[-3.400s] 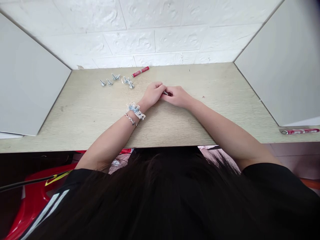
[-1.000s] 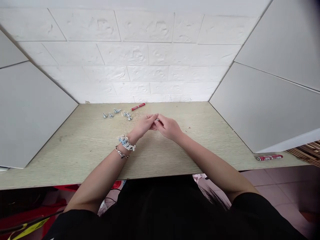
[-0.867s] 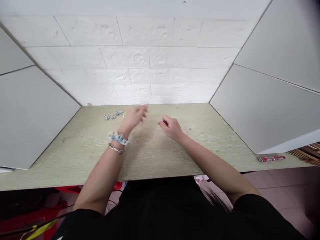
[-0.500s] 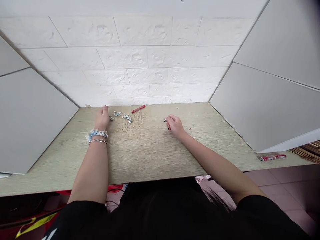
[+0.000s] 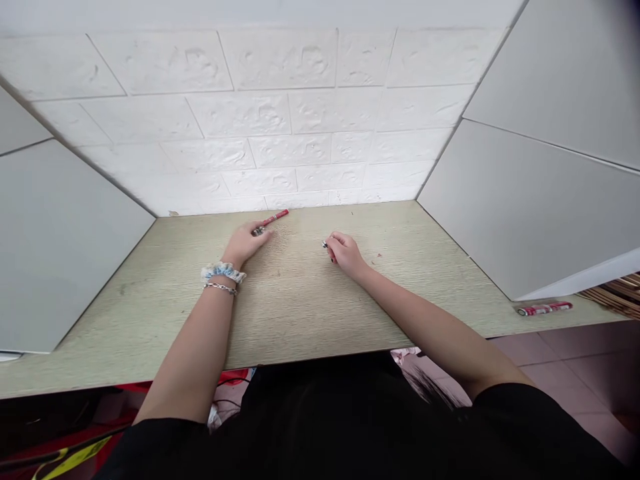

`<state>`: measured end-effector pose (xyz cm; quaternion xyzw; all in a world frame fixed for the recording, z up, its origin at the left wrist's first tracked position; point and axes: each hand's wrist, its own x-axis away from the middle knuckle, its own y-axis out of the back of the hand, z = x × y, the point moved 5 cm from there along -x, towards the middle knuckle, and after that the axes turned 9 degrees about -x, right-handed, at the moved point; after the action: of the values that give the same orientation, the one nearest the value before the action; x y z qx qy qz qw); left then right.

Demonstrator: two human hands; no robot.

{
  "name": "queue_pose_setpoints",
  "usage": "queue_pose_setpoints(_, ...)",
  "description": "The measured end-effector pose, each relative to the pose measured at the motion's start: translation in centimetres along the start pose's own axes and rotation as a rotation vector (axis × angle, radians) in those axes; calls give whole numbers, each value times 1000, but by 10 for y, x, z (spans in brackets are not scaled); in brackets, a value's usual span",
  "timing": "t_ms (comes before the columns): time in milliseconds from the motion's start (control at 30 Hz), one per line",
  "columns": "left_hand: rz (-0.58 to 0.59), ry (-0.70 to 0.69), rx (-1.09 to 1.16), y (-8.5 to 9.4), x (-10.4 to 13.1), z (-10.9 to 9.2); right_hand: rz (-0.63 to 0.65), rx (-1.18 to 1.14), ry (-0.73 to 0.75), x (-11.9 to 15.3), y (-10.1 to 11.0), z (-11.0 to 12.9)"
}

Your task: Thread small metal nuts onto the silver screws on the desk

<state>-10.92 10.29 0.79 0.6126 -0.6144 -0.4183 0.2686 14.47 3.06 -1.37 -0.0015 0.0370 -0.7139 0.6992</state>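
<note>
The right hand (image 5: 345,252) is raised a little over the middle of the desk (image 5: 300,307), thumb and fingers pinching a small metal piece (image 5: 324,245) that is shiny with a dark part; its exact shape is too small to tell. The left hand (image 5: 244,244), nearer the back edge and left of centre, curves its thumb and fingers around a cluster of silvery metal bolts (image 5: 259,231). Whether it grips them or only surrounds them I cannot tell.

On the left wrist sit a ruffled blue-and-white fabric band (image 5: 223,271) and a silvery link bracelet (image 5: 220,288). Just past the left fingertips, a slim red stick (image 5: 276,217) with a pale band at its middle slants toward the back edge. Brown specks (image 5: 283,243) dust the surface beside the hand.

Near the front edge, toward the right corner, lies a red-and-white tube (image 5: 545,309) whose markings are too small to read. A brown slatted item (image 5: 613,293) is beyond it. The desk is pale with fine wood grain, closed in by smooth grey panels (image 5: 540,213) and a white wall (image 5: 270,113) embossed like brick.
</note>
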Motion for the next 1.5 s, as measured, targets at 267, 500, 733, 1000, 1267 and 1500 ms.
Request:
queue_pose_setpoints(267,7,-263,-240,-42,-1,-51,5,20,25,-1,-3,-2)
queue_pose_setpoints(500,95,-421,-243,-69,5,-87,8,-4,44,0,-4,1)
queue_pose_setpoints(733,122,-470,-211,-72,11,-100,21,-2,69,3,-4,6)
queue_pose_setpoints(1000,-300,-453,-131,-20,34,-95,22,-156,-29,2,-6,5)
queue_pose_setpoints(1267,-105,-665,-203,-41,62,-112,44,-124,-19,13,-21,6)
queue_pose_setpoints(1500,-78,-621,-65,-45,55,-106,106,-118,26,11,-21,-1)
